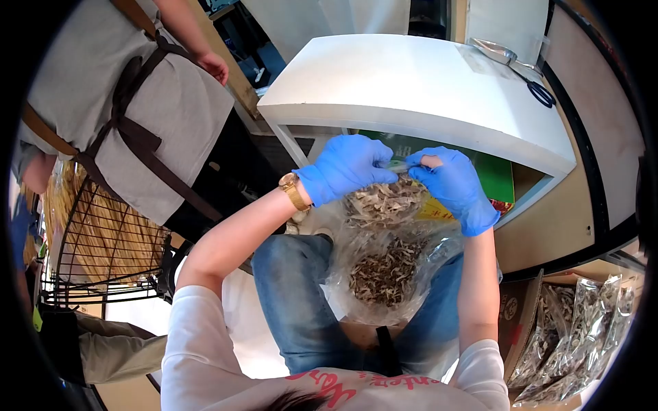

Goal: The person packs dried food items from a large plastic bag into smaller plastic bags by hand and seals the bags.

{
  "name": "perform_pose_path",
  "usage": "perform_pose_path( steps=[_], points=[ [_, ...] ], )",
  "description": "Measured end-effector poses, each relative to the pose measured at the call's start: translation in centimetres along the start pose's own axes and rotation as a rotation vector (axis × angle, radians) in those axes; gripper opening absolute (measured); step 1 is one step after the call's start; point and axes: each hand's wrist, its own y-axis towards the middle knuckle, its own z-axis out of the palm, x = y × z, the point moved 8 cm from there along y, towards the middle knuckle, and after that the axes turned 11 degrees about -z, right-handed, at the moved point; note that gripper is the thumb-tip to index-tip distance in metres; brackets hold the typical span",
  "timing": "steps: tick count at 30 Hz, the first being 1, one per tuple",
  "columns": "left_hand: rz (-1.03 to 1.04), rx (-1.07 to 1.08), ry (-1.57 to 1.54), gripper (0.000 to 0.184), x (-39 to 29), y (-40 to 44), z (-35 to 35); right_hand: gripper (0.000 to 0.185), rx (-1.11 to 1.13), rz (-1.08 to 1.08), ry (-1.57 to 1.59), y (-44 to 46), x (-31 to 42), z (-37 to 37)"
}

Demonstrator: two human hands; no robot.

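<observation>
Both my hands wear blue gloves and meet above my lap, near the front edge of the white table. My left hand [349, 168] pinches the top of a small clear bag [385, 203] filled with pale dried strips. On the other side of the bag's top, my right hand [449, 179] is closed on it too; a bare fingertip shows through the glove. The small bag hangs upright below my fingers. Beneath it, a large open clear bag [385, 274] with darker dried pieces rests between my knees.
On the white table [384, 82] lie a metal scoop [495, 51] and dark-handled scissors [540, 92]. A green box [480, 168] is under it. Filled bags [579, 335] stand in a carton at right. A person in an apron [147, 123] stands at left beside a wire basket [103, 246].
</observation>
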Motion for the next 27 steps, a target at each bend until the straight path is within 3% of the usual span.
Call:
perform_pose_path(
  steps=[3,4,5,7,11,14,15,17,20,24,27],
  points=[
    [0.009,-0.022,-0.076,0.026,0.3,-0.3,-0.9,0.013,-0.022,-0.069,-0.01,0.4,0.5,0.1],
    [0.176,-0.138,-0.122,0.021,0.2,-0.4,-1.0,0.013,-0.002,-0.073,0.0,0.5,0.7,0.3],
    [0.173,-0.136,-0.123,0.021,0.3,-0.4,-1.0,0.013,0.0,-0.074,0.003,0.5,0.9,0.4],
    [0.178,-0.148,0.089,0.016,0.1,-0.4,-0.3,0.013,-0.02,-0.034,-0.036,0.6,1.2,0.2],
    [0.2,-0.187,0.114,0.014,-0.7,-0.1,-0.4,0.015,-0.044,-0.05,-0.107,0.4,1.2,-0.7],
    [0.123,-0.115,0.088,0.013,-0.1,0.5,-0.3,0.013,0.063,0.303,0.149,-1.0,-2.3,-0.7],
    [0.109,-0.098,0.051,0.013,0.2,0.6,-0.3,0.013,0.064,0.305,0.148,-1.0,-2.5,-0.6],
    [0.098,-0.076,0.016,0.013,0.3,0.8,-0.3,0.011,-0.027,0.122,-0.034,-0.6,-1.6,-1.2],
    [0.133,-0.138,0.003,0.013,0.1,0.6,-0.5,0.009,-0.113,0.013,-0.084,-0.4,-0.7,-1.7],
    [0.156,-0.138,0.119,0.015,-0.8,0.3,0.6,0.009,-0.049,0.033,-0.111,-0.1,-0.6,-0.8],
    [0.201,-0.193,0.071,0.015,-1.0,0.1,0.9,0.009,0.038,-0.11,-0.216,0.0,0.3,0.7]
  ],
)
